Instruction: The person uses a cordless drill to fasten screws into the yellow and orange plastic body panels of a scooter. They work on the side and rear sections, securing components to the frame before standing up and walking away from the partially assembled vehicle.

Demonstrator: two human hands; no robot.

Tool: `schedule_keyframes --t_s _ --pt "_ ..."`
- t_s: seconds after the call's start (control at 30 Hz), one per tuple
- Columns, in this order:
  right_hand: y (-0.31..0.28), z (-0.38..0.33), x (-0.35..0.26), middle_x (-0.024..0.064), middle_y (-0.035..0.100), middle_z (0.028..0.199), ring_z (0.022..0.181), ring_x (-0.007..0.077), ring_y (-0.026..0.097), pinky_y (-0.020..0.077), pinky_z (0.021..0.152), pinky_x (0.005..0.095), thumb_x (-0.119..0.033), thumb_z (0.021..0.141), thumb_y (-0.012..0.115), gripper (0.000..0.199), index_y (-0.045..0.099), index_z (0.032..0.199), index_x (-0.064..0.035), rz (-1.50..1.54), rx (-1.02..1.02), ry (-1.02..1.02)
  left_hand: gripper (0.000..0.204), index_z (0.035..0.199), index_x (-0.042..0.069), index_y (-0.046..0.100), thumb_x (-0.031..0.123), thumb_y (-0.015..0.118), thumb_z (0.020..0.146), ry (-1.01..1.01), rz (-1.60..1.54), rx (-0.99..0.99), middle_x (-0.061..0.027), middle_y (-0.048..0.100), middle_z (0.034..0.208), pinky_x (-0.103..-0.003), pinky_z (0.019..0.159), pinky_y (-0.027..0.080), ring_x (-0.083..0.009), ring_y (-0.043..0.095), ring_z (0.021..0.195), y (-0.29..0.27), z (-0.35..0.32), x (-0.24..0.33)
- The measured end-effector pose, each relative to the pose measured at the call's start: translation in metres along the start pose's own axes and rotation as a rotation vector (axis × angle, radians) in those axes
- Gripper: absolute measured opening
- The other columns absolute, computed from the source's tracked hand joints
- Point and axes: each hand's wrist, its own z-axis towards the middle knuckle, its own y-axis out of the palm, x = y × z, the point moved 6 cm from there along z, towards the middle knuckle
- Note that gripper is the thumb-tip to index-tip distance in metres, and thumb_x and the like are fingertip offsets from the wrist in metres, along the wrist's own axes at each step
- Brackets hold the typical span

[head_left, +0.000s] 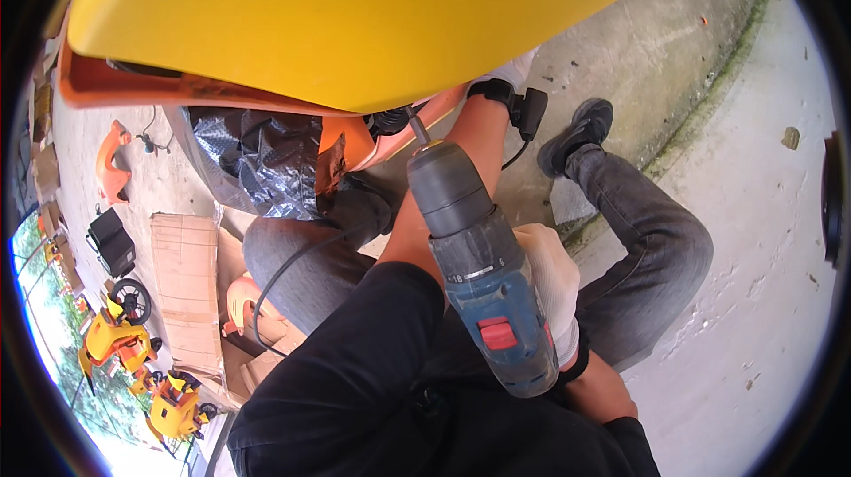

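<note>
Concrete floor [656, 43]; power drill [483, 277] held below a yellow panel [310, 16].
Gloved right hand [551, 277] clamped on the drill; left hand [517, 69], beyond the drill, mostly hidden, so its fingers' state cannot be told. The bit [418, 128] is probably best kept straight, under light pressure. Panel edge and left forearm [479, 127] crowd the drill's nose; freer room lies to its right.

Left arm [483, 127] stretched forward, left grip [517, 67] gloved, partly hidden; gloved right grip [551, 277] curled
</note>
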Motion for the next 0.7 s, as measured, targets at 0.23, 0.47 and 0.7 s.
schedule_keyframes --t_s 0.23,0.47,0.7 --pt "0.000 0.002 0.003 0.0081 0.063 0.086 0.080 0.0293 0.061 0.0483 0.074 0.0369 -0.016 0.070 0.072 0.028 0.065 0.096 -0.0074 0.023 0.000 -0.011 0.041 0.137 0.008 0.044 0.028 0.053 0.102 -0.012 -0.042 0.011 -0.0110 0.049 0.139 -0.055 0.106 0.046 -0.0313 0.046 0.130 -0.003 0.001 0.002" --pt "0.001 0.002 0.008 0.0084 0.062 0.086 0.082 0.0291 0.061 0.0475 0.074 0.0372 -0.015 0.071 0.070 0.030 0.065 0.099 -0.0063 0.007 -0.003 -0.015 0.041 0.137 0.008 0.044 0.027 0.052 0.102 -0.017 -0.090 0.014 -0.0110 0.049 0.138 -0.055 0.106 0.046 -0.0314 0.047 0.129 0.002 0.002 0.001" --pt "-0.003 0.010 0.013 0.0083 0.061 0.086 0.081 0.0289 0.060 0.0466 0.075 0.0382 -0.016 0.072 0.068 0.037 0.065 0.107 -0.0052 -0.031 -0.001 -0.165 0.041 0.138 0.008 0.044 0.027 0.052 0.102 -0.025 -0.124 0.029 -0.0109 0.050 0.138 -0.055 0.106 0.046 -0.0315 0.047 0.129 0.000 0.000 -0.003"
